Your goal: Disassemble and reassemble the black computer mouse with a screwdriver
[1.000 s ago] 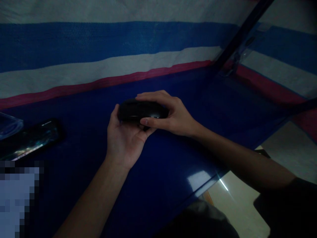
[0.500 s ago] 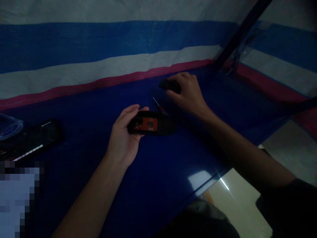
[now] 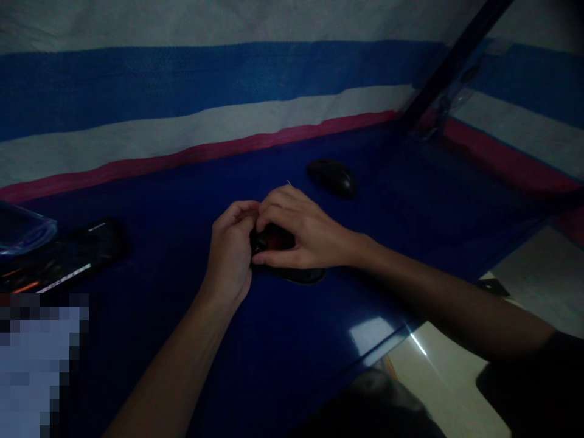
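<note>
My left hand [image 3: 230, 255] and my right hand [image 3: 305, 234] both close around an opened black mouse base [image 3: 296, 275] resting on the blue table [image 3: 296, 340]. A patch of its reddish circuit board shows between my fingers. My left hand grips the base's left end, and my right hand covers it from above with the fingertips on the board. The black mouse top shell [image 3: 332, 177] lies apart, farther back to the right. A thin metal tip [image 3: 288, 182] pokes out above my right knuckles. I cannot tell whether it is held.
A dark phone [image 3: 68, 255] lies at the left beside a clear plastic piece [image 3: 22, 228]. A striped blue, white and red tarp [image 3: 182, 128] stands behind the table. The table's edge [image 3: 401, 331] runs diagonally at the lower right, with pale floor beyond.
My right hand lifted the top shell off the mouse, set it down at the back right, and came back onto the base. My left hand kept hold of the base and lowered it.
</note>
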